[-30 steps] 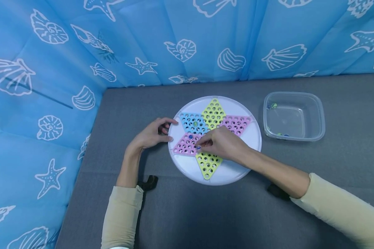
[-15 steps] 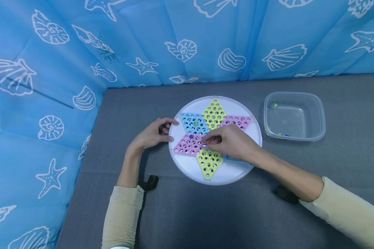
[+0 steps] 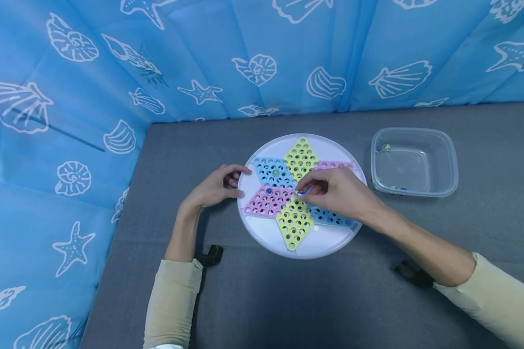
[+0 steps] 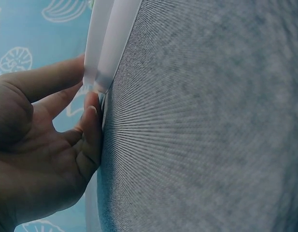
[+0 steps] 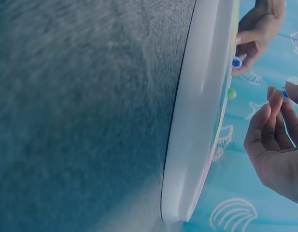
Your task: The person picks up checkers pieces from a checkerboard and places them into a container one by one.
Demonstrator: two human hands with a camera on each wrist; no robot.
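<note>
A round white Chinese checkers board (image 3: 262, 231) with a star of yellow, pink and blue perforated sections lies on the grey cloth. My left hand (image 3: 214, 188) holds its left rim; in the left wrist view, thumb and fingers meet the board's edge (image 4: 105, 43). Between thumb and fingertips, my right hand (image 3: 342, 194) pinches a blue-and-white marble (image 3: 301, 193) over the middle of the star. The right wrist view shows that marble (image 5: 285, 93) raised off the board. A green marble (image 3: 275, 172) sits in the upper-left blue section, a blue marble (image 3: 269, 191) in the left pink section.
To the right of the board stands a clear plastic container (image 3: 436, 186) with several marbles inside. A blue curtain (image 3: 227, 43) with white shell prints hangs behind and along the left side of the grey-covered table (image 3: 288, 305).
My right hand has moved right and slightly away across the board, from the left pink section to the star's middle, carrying the marble. The left hand stays at the rim.
</note>
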